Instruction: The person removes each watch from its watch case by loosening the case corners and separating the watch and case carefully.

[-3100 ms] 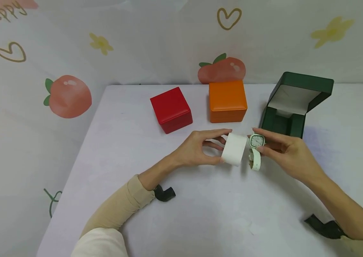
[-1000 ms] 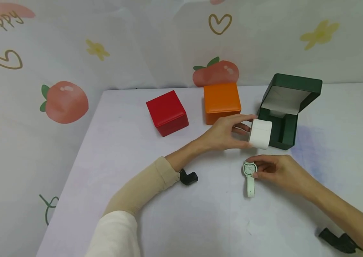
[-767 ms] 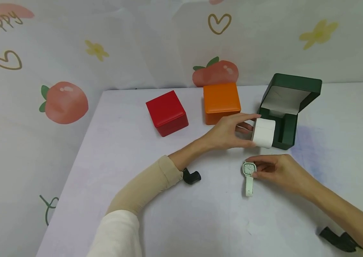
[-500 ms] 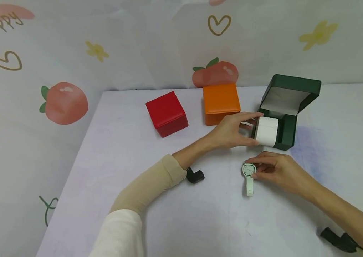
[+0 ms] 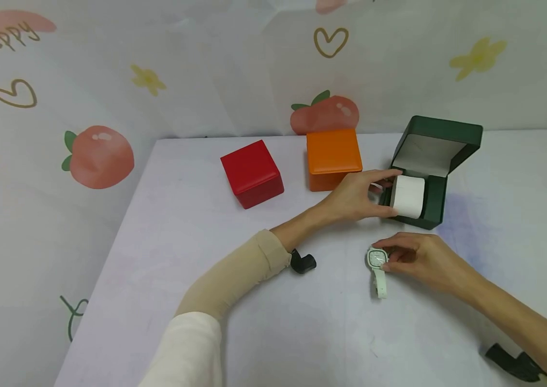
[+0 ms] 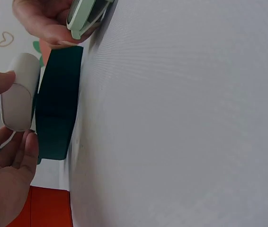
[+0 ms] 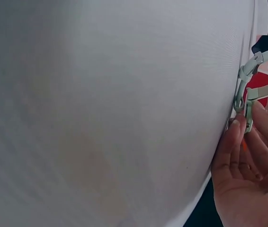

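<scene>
My left hand [image 5: 358,199] grips a white watch cushion [image 5: 409,196] between thumb and fingers, over the left part of the green watch box [image 5: 432,215]. The box's lid [image 5: 447,134] stands raised. In the left wrist view the cushion [image 6: 21,94] sits at the box's rim, partly above it; how deep it reaches is hard to tell. My right hand [image 5: 423,258] pinches a pale wristwatch [image 5: 377,259] by its case, just in front of the box. The strap [image 7: 266,90] forms an unfastened loop in the right wrist view.
A closed orange box [image 5: 333,153] stands left of the green one, close behind my left hand. Farther left lies a closed red box [image 5: 252,174]. A printed wall sheet [image 5: 235,64] rises behind the white table [image 5: 167,215]. Black pieces [image 5: 303,262] hang at both wrists.
My left hand has carried the white cushion rightward to the green box and over its inside. Earlier, my right hand brought the watch nearer to me; lately it stays almost still.
</scene>
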Demonstrator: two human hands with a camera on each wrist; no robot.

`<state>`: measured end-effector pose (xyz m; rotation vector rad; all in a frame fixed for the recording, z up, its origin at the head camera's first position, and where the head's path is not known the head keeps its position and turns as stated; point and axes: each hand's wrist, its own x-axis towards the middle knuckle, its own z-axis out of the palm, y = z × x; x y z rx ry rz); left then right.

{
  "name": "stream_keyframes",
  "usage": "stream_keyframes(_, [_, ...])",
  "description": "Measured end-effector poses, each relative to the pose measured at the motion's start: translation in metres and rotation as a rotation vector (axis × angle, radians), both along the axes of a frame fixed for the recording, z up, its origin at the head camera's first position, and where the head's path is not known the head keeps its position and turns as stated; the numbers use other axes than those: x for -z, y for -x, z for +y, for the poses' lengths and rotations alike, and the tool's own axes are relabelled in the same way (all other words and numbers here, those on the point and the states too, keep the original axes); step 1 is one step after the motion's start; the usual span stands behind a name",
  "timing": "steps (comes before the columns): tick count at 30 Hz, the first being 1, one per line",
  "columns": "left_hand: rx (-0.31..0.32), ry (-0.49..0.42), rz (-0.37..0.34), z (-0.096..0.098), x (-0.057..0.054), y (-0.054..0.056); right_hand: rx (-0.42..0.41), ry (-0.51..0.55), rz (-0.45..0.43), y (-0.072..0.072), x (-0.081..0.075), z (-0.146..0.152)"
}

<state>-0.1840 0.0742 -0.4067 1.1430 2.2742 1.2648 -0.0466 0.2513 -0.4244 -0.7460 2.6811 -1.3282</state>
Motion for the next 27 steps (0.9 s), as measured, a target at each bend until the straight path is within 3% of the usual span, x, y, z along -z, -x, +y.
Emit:
stream_keyframes(4, [0.008,-0.018,-0.021,0.002,0.001,0.002,-0.002,0.0,-0.001,0.0,0.0,0.0])
stream_keyframes(9, [0.025,-0.026,-0.007,0.005,0.001,0.002,-0.016,-0.034,0.062,0.002,0.001,0.003])
stream_keyframes(16, [0.023,0.022,-0.01,0.01,0.001,0.005,0.02,-0.088,0.14,0.003,0.002,0.004])
stream_keyframes(27, [0.009,0.066,0.017,0.015,0.0,0.007,0.046,-0.106,0.155,0.003,0.005,0.005])
